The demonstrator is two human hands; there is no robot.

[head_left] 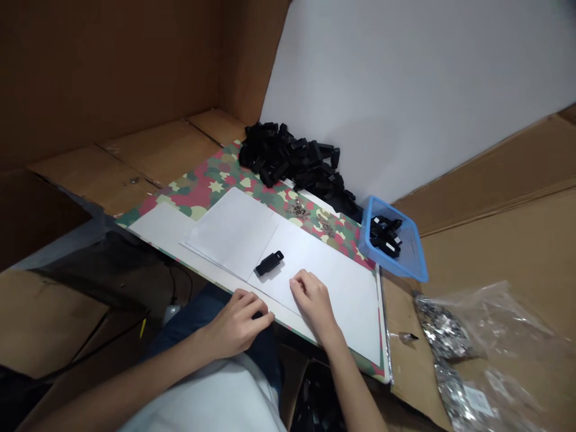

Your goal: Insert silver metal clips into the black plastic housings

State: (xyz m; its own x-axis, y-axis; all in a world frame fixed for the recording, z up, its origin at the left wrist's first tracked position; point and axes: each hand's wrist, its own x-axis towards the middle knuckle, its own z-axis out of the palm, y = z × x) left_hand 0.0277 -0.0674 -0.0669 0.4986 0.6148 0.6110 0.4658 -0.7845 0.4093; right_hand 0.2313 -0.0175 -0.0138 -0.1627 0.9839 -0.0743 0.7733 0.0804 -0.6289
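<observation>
My left hand (pixel 237 322) rests at the near edge of the board, fingers curled around a small black part that barely shows. My right hand (pixel 314 302) lies on the white sheet (pixel 342 276) with its fingers bent under; nothing shows in them. One black plastic piece (pixel 269 263) lies on the paper just beyond both hands. A heap of like black pieces (pixel 292 162) sits at the far end of the camouflage-patterned board (pixel 202 183).
A blue mesh basket (pixel 411 255) holds a few black pieces at the board's right. Small metal bits (pixel 299 209) lie scattered near the heap. Clear bags of metal parts (pixel 445 336) lie on cardboard at right. Cardboard walls surround the spot.
</observation>
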